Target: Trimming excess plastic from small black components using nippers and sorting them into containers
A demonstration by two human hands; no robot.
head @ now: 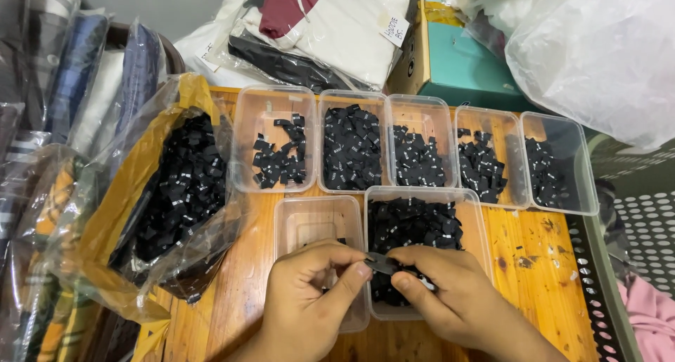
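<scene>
Both my hands meet at the bottom centre, pinching a small black fabric label (382,263) between them. My left hand (309,292) hovers over a nearly bare clear plastic tub (318,218). My right hand (450,292) rests over a second clear tub (472,214) heaped with black labels. My right fingers also seem to cover more labels underneath.
Several clear tubs (274,140) of black labels stand in a row behind, on an orange wooden table (534,256). A plastic bag (176,186) full of black labels lies at the left. Bagged clothes (323,31) and a cardboard box (457,60) stand behind.
</scene>
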